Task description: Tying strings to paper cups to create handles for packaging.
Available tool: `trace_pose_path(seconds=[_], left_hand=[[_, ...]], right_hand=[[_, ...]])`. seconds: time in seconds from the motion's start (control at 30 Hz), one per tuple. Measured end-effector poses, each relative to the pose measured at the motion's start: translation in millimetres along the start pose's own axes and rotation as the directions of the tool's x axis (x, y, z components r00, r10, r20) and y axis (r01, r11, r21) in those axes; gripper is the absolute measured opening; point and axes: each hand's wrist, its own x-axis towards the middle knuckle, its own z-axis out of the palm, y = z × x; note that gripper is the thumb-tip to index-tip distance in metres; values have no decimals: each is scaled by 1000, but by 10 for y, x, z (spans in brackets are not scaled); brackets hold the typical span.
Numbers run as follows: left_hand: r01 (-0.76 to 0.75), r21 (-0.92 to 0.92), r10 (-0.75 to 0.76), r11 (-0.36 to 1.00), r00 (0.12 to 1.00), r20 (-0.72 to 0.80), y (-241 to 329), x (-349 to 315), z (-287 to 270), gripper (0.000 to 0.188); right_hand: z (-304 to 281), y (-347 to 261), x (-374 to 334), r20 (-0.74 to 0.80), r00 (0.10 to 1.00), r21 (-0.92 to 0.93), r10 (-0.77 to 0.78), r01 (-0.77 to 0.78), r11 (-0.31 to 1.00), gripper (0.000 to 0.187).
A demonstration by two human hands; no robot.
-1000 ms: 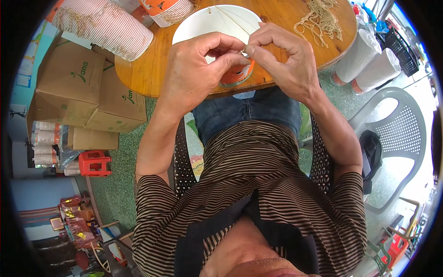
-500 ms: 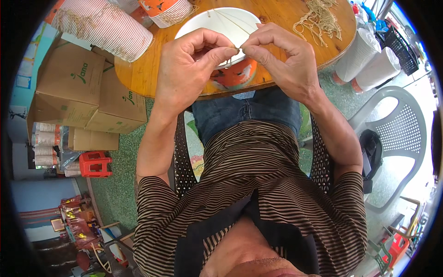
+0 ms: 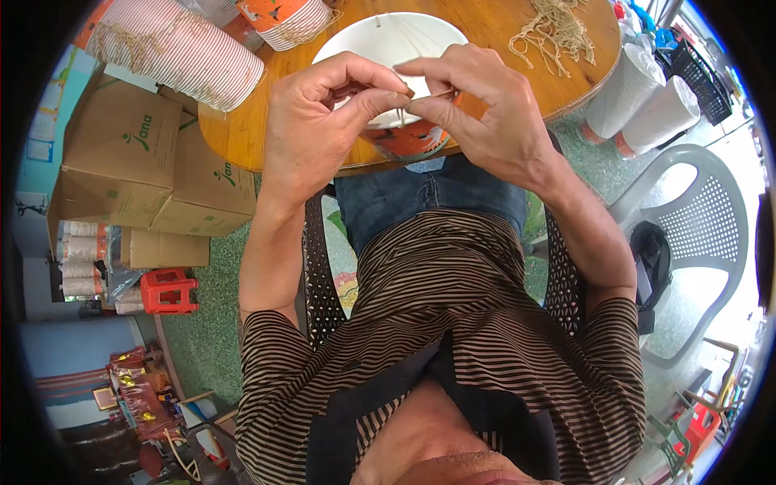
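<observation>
A paper bucket (image 3: 408, 139), white inside with an orange-red patterned wall, stands at the table's near edge, tilted toward me. Both hands meet over its near rim. My left hand (image 3: 311, 121) is closed, thumb and index finger pinching a thin beige cord (image 3: 402, 117) at the rim. Opposite it, my right hand (image 3: 503, 109) has its thumb tip against the left thumb and its index finger stretched across above. Its thumb and fingers seem to hold the cord too, though the grip is partly hidden. Pale cord also runs across the bucket's inside.
A wooden table (image 3: 234, 133) bears a long stack of nested paper buckets (image 3: 182, 56) draped with cords, a shorter stack (image 3: 283, 24) and a pile of loose cords (image 3: 558, 40). Cardboard boxes (image 3: 121, 153) and a red stool (image 3: 168, 291) lie left, a grey chair (image 3: 703, 218) right.
My right hand has come slightly left, its index finger lifting off its thumb and reaching over toward the left fingers. The cord stretched up to the far rim has slackened.
</observation>
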Motion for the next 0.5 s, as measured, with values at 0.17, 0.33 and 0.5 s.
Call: trace_pose_path(seconds=[0.17, 0.33, 0.5], left_hand=[[-25, -34, 27, 999, 997, 66, 82, -31, 14, 7], [15, -33, -13, 999, 999, 49, 92, -47, -13, 7], [4, 9, -4, 1000, 1000, 25, 74, -41, -17, 7]], right_hand=[[-26, 24, -1, 51, 999, 58, -16, 13, 998, 14], [-40, -24, -7, 64, 992, 175, 108, -118, 978, 9], [-23, -5, -25, 56, 994, 164, 91, -99, 981, 10]])
